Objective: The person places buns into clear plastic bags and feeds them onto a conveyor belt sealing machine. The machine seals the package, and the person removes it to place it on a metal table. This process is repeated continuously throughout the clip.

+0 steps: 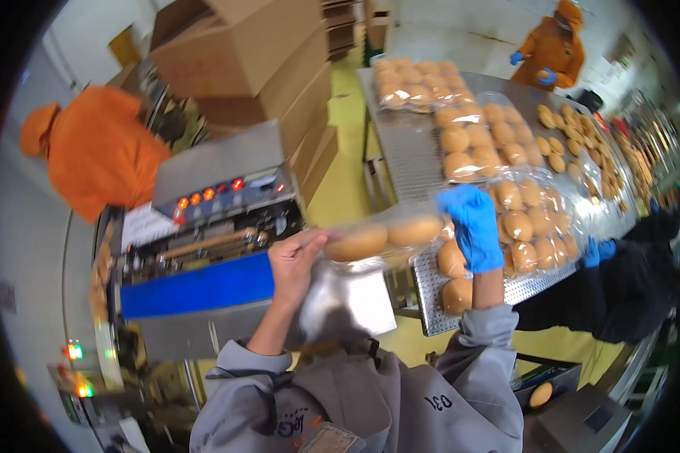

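Note:
A clear plastic bag of round golden buns (389, 238) is stretched level between my two hands, slightly blurred by motion. My bare left hand (296, 260) pinches its left end, thumb on top. At the other end, my right hand (472, 226), in a blue glove, is closed on the gathered plastic. Left of the bag stands a metal machine (219, 198) with lit red indicators and a blue belt (196, 288). To the right, several more bagged buns (533, 223) lie on a perforated metal table (408, 162), close to my right hand.
Stacked cardboard boxes (242, 60) stand behind the machine. A person in orange (102, 147) bends at the left; another (555, 45) stands across the table. Loose buns (574, 132) lie at its far right. A dark-sleeved person's blue-gloved hand (598, 251) reaches the right edge.

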Demonstrator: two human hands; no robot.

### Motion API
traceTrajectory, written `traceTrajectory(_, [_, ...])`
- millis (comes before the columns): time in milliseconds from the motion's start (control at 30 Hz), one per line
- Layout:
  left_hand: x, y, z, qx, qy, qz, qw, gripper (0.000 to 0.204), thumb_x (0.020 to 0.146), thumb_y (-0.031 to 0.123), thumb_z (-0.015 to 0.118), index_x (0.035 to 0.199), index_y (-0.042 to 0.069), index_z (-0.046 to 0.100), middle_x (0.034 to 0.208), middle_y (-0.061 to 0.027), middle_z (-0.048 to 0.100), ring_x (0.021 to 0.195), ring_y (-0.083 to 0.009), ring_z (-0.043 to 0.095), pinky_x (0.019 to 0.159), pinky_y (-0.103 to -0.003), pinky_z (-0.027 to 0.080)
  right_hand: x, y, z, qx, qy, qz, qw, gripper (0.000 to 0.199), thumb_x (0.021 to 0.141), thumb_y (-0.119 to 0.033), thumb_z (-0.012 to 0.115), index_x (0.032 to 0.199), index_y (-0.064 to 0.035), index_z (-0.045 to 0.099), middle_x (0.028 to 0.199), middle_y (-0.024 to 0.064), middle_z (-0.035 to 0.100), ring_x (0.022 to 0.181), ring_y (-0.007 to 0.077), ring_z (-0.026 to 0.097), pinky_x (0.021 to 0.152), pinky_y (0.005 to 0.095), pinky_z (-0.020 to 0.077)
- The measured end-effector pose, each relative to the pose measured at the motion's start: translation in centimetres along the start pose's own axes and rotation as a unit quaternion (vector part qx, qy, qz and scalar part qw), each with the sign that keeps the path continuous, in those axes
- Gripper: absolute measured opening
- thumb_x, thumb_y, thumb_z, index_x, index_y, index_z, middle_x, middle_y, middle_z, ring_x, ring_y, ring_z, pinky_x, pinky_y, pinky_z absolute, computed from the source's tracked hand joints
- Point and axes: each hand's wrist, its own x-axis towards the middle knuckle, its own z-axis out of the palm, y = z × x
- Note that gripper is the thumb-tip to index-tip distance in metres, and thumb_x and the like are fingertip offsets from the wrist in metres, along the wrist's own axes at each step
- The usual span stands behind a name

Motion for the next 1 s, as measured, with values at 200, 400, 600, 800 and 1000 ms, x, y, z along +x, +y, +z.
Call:
traceTrajectory(200, [-10.7,-5.6,-9.5,0.315,-0.100,0.020,0.944,0.016,0.070,0.001,0.068,0.083,0.009,0.072,0.084,-0.0029,0.064,0.085,-0.0201,0.056,0.077,-0.032,0.044,-10.6,9.7,1.1,-0.425,-0.215,0.044,0.878,0.017,0.072,-0.014,0.071,0.087,-0.0070,0.070,0.081,0.0065,0.065,0.082,0.0181,0.059,0.076,0.0272,0.0476])
traceTrajectory(400, [-23.7,-17.7,-10.6,0.392,-0.060,-0.058,0.916,0.021,0.069,0.003,0.067,0.088,0.012,0.070,0.089,-0.0048,0.054,0.081,-0.0254,0.050,0.071,-0.036,0.042,-21.0,24.4,-1.4,-0.673,-0.174,-0.088,0.713,0.014,0.076,-0.016,0.063,0.089,-0.0157,0.063,0.076,0.0045,0.058,0.078,0.0234,0.055,0.072,0.0360,0.0446])
traceTrajectory(600, [-24.1,-18.3,-9.6,0.446,-0.059,-0.046,0.892,0.025,0.072,0.005,0.066,0.096,0.015,0.067,0.093,-0.0056,0.053,0.083,-0.0267,0.050,0.072,-0.036,0.042,-22.0,24.1,-1.2,-0.630,-0.215,-0.043,0.745,0.020,0.073,-0.008,0.058,0.091,-0.0152,0.063,0.084,0.0047,0.059,0.082,0.0260,0.055,0.076,0.0392,0.0424])
traceTrajectory(800, [-20.5,-15.5,-8.9,0.405,0.005,-0.027,0.914,0.016,0.073,0.004,0.063,0.085,0.012,0.069,0.093,-0.0054,0.056,0.085,-0.0261,0.051,0.077,-0.035,0.042,-19.7,18.3,1.2,-0.477,-0.066,-0.003,0.876,0.016,0.081,-0.012,0.059,0.095,-0.0109,0.067,0.092,0.0063,0.065,0.088,0.0224,0.055,0.082,0.0346,0.0439])
traceTrajectory(1000, [-13.1,-2.8,-8.1,0.345,0.110,0.138,0.922,0.007,0.074,0.004,0.066,0.081,0.005,0.068,0.085,-0.0073,0.062,0.082,-0.0243,0.057,0.074,-0.033,0.045,-13.0,6.9,6.8,-0.375,-0.025,-0.120,0.919,0.022,0.089,-0.016,0.051,0.096,0.0005,0.064,0.096,0.0106,0.063,0.092,0.0224,0.055,0.082,0.0334,0.0433])
